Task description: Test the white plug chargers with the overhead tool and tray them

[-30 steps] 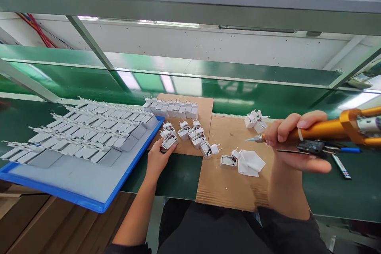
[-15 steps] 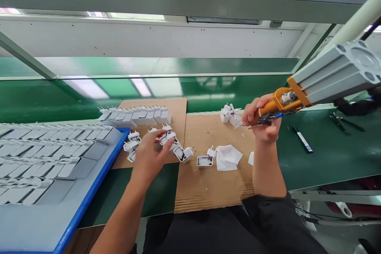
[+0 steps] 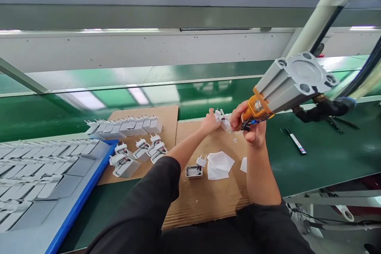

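Note:
My left hand (image 3: 210, 122) reaches to the far edge of the cardboard, its fingers closed at a white plug charger (image 3: 218, 116) in a small cluster of open chargers. Some fingertips are hidden. My right hand (image 3: 249, 129) is wrapped round the orange grip of a hand tool with a grey block-shaped cylinder (image 3: 288, 81). The tool's thin tip points at the cluster, close to a white housing (image 3: 225, 122). Nearer me, an open charger housing (image 3: 194, 172) lies with its plug part (image 3: 201, 161) beside it, joined by wires.
White cloth pieces (image 3: 219, 165) lie on the cardboard (image 3: 205, 202). At left are several open chargers (image 3: 126, 166), a row of chargers (image 3: 125, 127) and a blue-edged tray (image 3: 80, 194) of white housings. A marker (image 3: 295, 141) and pliers (image 3: 335, 124) lie right.
My left hand has moved from the left group of chargers across to the far cluster. My right hand has brought the tool slightly left, nearer that cluster. The camera view has shifted.

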`<state>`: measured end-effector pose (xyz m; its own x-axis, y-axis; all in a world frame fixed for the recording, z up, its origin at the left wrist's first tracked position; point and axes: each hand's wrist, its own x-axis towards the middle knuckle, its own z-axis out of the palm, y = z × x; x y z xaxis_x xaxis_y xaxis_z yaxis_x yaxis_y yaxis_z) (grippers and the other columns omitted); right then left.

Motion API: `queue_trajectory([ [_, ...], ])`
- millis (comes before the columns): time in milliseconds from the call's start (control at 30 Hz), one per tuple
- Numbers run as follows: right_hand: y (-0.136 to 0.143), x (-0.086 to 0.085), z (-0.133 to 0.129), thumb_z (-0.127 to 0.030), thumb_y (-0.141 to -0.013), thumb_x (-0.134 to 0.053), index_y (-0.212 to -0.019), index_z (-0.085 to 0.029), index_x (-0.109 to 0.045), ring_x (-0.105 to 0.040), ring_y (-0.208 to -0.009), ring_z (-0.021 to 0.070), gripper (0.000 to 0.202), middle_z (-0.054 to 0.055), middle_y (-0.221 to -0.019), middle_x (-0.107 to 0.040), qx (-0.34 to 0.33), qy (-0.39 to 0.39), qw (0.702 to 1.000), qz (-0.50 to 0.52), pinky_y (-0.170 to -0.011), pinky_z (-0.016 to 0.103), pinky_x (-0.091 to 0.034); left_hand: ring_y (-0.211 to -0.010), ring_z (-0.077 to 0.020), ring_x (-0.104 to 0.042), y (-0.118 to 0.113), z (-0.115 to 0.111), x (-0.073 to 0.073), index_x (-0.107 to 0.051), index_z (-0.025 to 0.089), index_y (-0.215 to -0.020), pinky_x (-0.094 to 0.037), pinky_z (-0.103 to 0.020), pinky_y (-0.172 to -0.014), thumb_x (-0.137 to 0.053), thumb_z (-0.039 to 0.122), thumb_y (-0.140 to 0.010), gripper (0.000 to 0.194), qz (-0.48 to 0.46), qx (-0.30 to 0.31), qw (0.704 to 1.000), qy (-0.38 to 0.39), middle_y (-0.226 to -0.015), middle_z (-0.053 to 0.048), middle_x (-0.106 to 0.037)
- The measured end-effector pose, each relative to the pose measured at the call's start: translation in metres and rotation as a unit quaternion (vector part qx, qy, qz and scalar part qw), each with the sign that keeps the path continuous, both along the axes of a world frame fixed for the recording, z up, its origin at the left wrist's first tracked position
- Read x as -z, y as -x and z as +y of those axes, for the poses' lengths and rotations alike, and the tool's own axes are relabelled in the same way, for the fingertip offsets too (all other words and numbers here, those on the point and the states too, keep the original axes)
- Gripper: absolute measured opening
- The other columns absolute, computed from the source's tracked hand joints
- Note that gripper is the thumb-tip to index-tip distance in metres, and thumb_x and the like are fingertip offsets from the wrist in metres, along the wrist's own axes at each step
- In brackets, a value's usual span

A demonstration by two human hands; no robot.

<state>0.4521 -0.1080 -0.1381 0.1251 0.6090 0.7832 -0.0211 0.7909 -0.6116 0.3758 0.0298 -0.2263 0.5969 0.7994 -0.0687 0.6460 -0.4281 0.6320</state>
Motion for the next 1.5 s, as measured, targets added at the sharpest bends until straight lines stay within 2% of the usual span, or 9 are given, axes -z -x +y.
queue_trajectory([
  [133, 0.001, 0.004, -0.001, -0.062, -0.061, -0.076, -0.096, -0.023, -0.056, -0.047, -0.054, 0.011, 0.056, -0.003, -0.066, -0.053, 0.004, 0.026, 1.0, 0.0, -0.046, 0.024, -0.038, -0.093, -0.0256, -0.064, 0.024, 0.016, 0.003, -0.04, 0.017, -0.123, -0.046, -0.033, -0.079, -0.057, 0.02, -0.079, 0.047, 0.01, 0.017, 1.0, -0.009, -0.095, -0.01, -0.068],
  [200, 0.002, 0.005, -0.001, -0.063, -0.06, -0.076, -0.097, -0.023, -0.055, -0.047, -0.054, 0.0111, 0.058, -0.003, -0.066, -0.053, 0.008, 0.032, 0.999, 0.003, -0.045, 0.024, -0.038, -0.095, -0.0226, -0.064, 0.035, 0.021, 0.003, -0.042, 0.019, -0.121, -0.046, -0.031, -0.083, -0.057, 0.018, -0.078, 0.045, 0.012, 0.028, 0.999, -0.016, -0.097, -0.007, -0.068],
  [300, 0.003, 0.005, 0.0, -0.063, -0.06, -0.076, -0.097, -0.023, -0.055, -0.047, -0.054, 0.0115, 0.058, -0.003, -0.065, -0.052, 0.014, 0.033, 0.999, 0.003, -0.043, 0.024, -0.037, -0.1, -0.0233, -0.064, 0.039, 0.018, 0.004, -0.033, 0.018, -0.131, -0.046, -0.031, -0.085, -0.063, 0.025, -0.076, 0.063, 0.014, 0.028, 0.999, -0.018, -0.107, -0.009, -0.066],
  [433, 0.002, 0.005, 0.001, -0.062, -0.061, -0.075, -0.097, -0.023, -0.056, -0.049, -0.054, 0.0122, 0.057, -0.003, -0.065, -0.051, 0.022, 0.013, 1.0, -0.005, -0.044, 0.025, -0.038, -0.093, -0.0267, -0.066, 0.025, 0.004, 0.005, -0.021, 0.012, -0.139, -0.047, -0.03, -0.074, -0.067, 0.035, -0.075, 0.082, 0.017, 0.037, 0.999, -0.015, -0.098, -0.011, -0.068],
  [600, 0.001, 0.004, 0.002, -0.058, -0.065, -0.074, -0.102, -0.024, -0.057, -0.047, -0.053, 0.0117, 0.053, -0.003, -0.066, -0.052, -0.005, -0.005, 1.0, -0.006, -0.045, 0.025, -0.038, -0.084, -0.0265, -0.068, 0.03, 0.002, 0.006, -0.029, 0.014, -0.135, -0.047, -0.03, -0.068, -0.061, 0.026, -0.078, 0.067, 0.033, 0.06, 0.994, -0.088, -0.089, -0.008, -0.07],
  [833, 0.002, 0.005, 0.002, -0.059, -0.065, -0.075, -0.102, -0.023, -0.057, -0.049, -0.054, 0.0112, 0.055, -0.002, -0.068, -0.053, -0.007, -0.006, 1.0, -0.002, -0.044, 0.024, -0.037, -0.101, -0.025, -0.065, 0.057, 0.006, 0.006, -0.053, 0.017, -0.118, -0.047, -0.031, -0.084, -0.057, 0.023, -0.084, 0.035, 0.033, 0.115, 0.98, -0.156, -0.112, -0.01, -0.068],
  [1200, 0.005, 0.004, 0.002, -0.061, -0.064, -0.075, -0.1, -0.026, -0.056, -0.045, -0.05, 0.0126, 0.054, -0.003, -0.064, -0.053, -0.007, -0.003, 1.0, -0.002, -0.044, 0.028, -0.035, -0.105, -0.0255, -0.062, 0.04, 0.01, 0.009, -0.054, 0.019, -0.128, -0.046, -0.029, -0.088, -0.061, 0.025, -0.079, 0.05, 0.023, 0.09, 0.99, -0.109, -0.118, -0.008, -0.067],
  [1300, 0.005, 0.004, 0.002, -0.06, -0.065, -0.074, -0.1, -0.026, -0.056, -0.045, -0.05, 0.0123, 0.052, -0.003, -0.063, -0.053, -0.003, -0.006, 1.0, -0.002, -0.044, 0.027, -0.034, -0.097, -0.0261, -0.064, 0.037, 0.011, 0.011, -0.058, 0.018, -0.119, -0.047, -0.029, -0.08, -0.063, 0.031, -0.077, 0.045, 0.026, 0.067, 0.994, -0.082, -0.106, -0.009, -0.069],
  [1500, 0.006, 0.003, 0.002, -0.062, -0.063, -0.075, -0.098, -0.026, -0.054, -0.046, -0.049, 0.0123, 0.054, -0.004, -0.063, -0.052, 0.007, 0.002, 1.0, -0.004, -0.044, 0.027, -0.035, -0.074, -0.0205, -0.062, 0.033, 0.015, 0.016, -0.067, 0.017, -0.082, -0.044, -0.025, -0.066, -0.073, 0.034, -0.064, 0.025, 0.013, 0.069, 0.997, -0.014, -0.071, -0.002, -0.065],
])
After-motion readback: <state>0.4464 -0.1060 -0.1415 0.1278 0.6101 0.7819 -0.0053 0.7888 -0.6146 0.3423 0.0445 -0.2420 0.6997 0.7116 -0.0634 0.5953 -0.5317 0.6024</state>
